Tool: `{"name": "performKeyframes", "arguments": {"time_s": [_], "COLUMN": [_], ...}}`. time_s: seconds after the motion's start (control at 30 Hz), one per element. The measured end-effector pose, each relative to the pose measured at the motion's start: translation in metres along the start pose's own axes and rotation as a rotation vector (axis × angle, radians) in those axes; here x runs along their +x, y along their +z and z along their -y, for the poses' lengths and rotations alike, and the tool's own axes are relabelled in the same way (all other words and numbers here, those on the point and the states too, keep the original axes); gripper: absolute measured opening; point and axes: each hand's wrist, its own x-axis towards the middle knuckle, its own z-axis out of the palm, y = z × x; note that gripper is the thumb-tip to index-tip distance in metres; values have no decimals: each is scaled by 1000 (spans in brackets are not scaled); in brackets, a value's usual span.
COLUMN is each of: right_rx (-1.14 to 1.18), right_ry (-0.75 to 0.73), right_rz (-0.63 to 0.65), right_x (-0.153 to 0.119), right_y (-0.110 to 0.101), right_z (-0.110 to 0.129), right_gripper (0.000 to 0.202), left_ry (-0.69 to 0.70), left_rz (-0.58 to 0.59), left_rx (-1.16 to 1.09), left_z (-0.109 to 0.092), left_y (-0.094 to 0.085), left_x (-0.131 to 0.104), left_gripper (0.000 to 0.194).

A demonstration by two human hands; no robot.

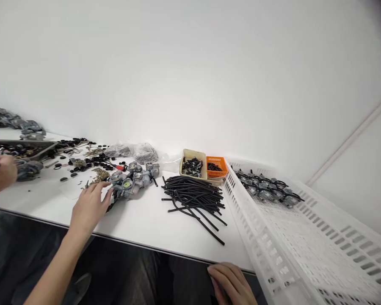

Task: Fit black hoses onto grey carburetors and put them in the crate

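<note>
My left hand (89,206) reaches over the white table to a cluster of grey metal carburetors (135,178). Its thumb and fingers are apart, with the fingertips at the near left edge of the cluster; I cannot tell whether they touch it. No grip shows. My right hand (231,281) rests low at the table's front edge, fingers loosely extended, with nothing visible in it. Between the carburetors and the white crate lies a pile of black rubber hoses (193,195).
A white perforated crate (273,245) at right holds several carburetors with black hoses (268,186). Behind the hose pile stand a cream bin (193,153) and an orange basket (220,161) of small parts. At left, another person's hand (3,173) holds a dark-handled tool among scattered black caps and brass pieces.
</note>
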Motion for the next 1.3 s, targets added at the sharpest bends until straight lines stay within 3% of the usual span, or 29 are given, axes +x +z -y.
{"name": "performKeyframes", "arguments": {"time_s": [0.1, 0.2, 0.33, 0.53, 0.67, 0.77, 0.93, 1.07, 1.17, 1.3], "right_rx": [50, 64, 99, 139, 153, 185, 217, 82, -47, -112], "right_ry": [19, 31, 73, 98, 81, 119, 312, 412, 405, 397], "right_rz": [55, 66, 32, 16, -33, -99, -187, -16, 118, 196], "right_x": [6, 4, 2, 13, 43, 82, 167, 231, 260, 274], "right_y": [20, 30, 35, 39, 40, 42, 61, 92, 114, 134], "right_z": [-7, -10, -12, -20, -25, -32, -70, -117, -148, -174], "right_gripper": [29, 26, 25, 26, 24, 19, 19, 28, 30, 33], "left_ry": [49, 88, 217, 701, 784, 817, 764, 614, 450, 272], "left_rz": [332, 447, 404, 204, 191, 279, 450, 526, 610, 820], "left_rx": [153, 192, 126, 166, 37, -116, -359, -575, -721, -920], "left_z": [16, 18, 12, -23, -55, -79, -115, -126, -125, -119], "left_y": [7, 14, 14, 16, 22, 26, 36, 54, 68, 80], "left_x": [31, 45, 44, 18, -13, -41, -68, -73, -76, -80], "left_gripper": [45, 39, 29, 28, 25, 22, 21, 24, 30, 58]}}
